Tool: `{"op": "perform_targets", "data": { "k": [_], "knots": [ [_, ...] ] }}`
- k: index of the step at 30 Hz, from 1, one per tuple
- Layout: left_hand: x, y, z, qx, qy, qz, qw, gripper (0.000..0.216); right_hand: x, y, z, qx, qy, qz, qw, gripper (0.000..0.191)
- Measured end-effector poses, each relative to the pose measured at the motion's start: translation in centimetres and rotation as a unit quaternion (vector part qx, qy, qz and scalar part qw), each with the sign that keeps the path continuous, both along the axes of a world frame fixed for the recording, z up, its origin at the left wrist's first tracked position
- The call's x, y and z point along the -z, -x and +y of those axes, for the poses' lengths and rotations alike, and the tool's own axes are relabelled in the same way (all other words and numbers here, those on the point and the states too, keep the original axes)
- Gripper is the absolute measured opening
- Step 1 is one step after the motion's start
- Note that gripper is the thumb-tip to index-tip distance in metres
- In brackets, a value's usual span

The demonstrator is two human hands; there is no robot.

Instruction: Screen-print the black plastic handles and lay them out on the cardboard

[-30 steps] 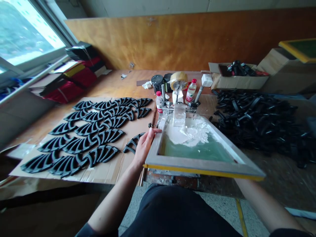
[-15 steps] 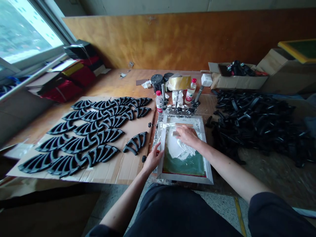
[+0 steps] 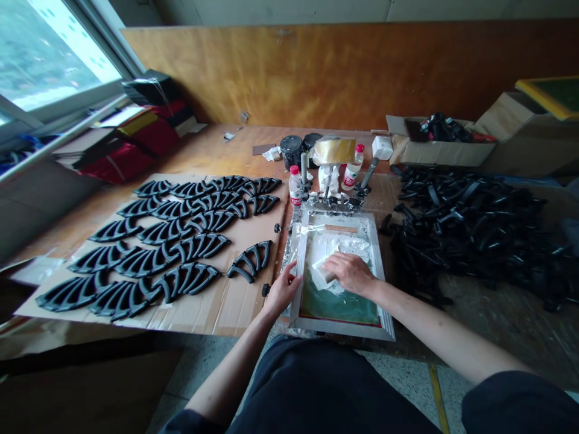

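The screen frame (image 3: 340,274) lies flat on the worktop (image 3: 217,154) now. A second ago its near edge was tipped up in the air, and half a second ago it was already down. The right hand (image 3: 350,272) was up near the far end of the screen then, and it has slid toward the person, dragging the squeegee (image 3: 326,272) with it. The fingers are curled shut around that little pale block, pressing it down on the mesh. The white paint (image 3: 339,244) was in a thick heap before, and now it looks spread thinner, with a smear trailing behind the squeegee. The green part of the mesh nearest the person has no paint on it yet, so I think the pull is about half done. The left hand (image 3: 286,288) is where it was half a second ago, at the left side of the frame, fingers bent over the edge and holding it. I cannot see what lies under the screen. Just beside the frame, on the brown cardboard sheet (image 3: 217,304), one black curved piece (image 3: 250,260) sits alone, apart from the neat rows of black pieces (image 3: 172,241) further left. A big loose pile of black parts (image 3: 470,226) lies to the right. Two small bottles with red caps (image 3: 295,185), dark tubs (image 3: 290,150) and a tape roll (image 3: 335,150) stand behind the frame.
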State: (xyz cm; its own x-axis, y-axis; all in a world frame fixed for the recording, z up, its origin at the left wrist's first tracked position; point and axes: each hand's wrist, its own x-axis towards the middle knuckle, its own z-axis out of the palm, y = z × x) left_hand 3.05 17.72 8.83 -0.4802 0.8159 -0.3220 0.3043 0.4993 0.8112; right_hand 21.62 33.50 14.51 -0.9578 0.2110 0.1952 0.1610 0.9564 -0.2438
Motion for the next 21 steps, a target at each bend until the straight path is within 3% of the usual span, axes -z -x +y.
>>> {"op": "perform_targets", "data": {
  "k": [5, 7, 9, 13, 16, 19, 21],
  "knots": [
    [-0.6, 0.0, 0.1, -0.014, -0.013, -0.029, 0.999, 0.055, 0.3, -1.1, -0.8, -0.042, 0.018, -0.005, 0.999, 0.018],
    [-1.0, 0.1, 0.1, -0.009, -0.02, -0.042, 0.999, 0.056, -0.8, -0.1, 0.1, -0.017, 0.033, -0.005, 0.999, 0.009],
    [-1.9, 0.2, 0.1, -0.002, -0.035, -0.063, 0.997, 0.059, -2.3, 1.8, 1.6, 0.051, 0.035, 0.017, 0.998, 0.018],
    [-5.8, 0.4, 0.1, -0.009, -0.073, -0.144, 0.987, 0.061, -5.5, 3.8, 6.0, 0.185, 0.017, 0.044, 0.982, 0.05],
    [-9.9, 0.4, 0.8, -0.037, -0.112, -0.181, 0.976, 0.05, -6.8, 0.6, 10.2, 0.286, 0.039, 0.129, 0.949, 0.04],
    [-13.2, 0.6, 2.7, -0.071, -0.189, -0.198, 0.959, 0.051, -5.5, -4.5, 13.0, 0.365, 0.109, 0.239, 0.893, 0.025],
    [-14.4, 0.9, 4.6, -0.078, -0.265, -0.218, 0.936, 0.049, -3.1, -6.5, 12.6, 0.344, 0.159, 0.236, 0.895, 0.028]
  ]
}}
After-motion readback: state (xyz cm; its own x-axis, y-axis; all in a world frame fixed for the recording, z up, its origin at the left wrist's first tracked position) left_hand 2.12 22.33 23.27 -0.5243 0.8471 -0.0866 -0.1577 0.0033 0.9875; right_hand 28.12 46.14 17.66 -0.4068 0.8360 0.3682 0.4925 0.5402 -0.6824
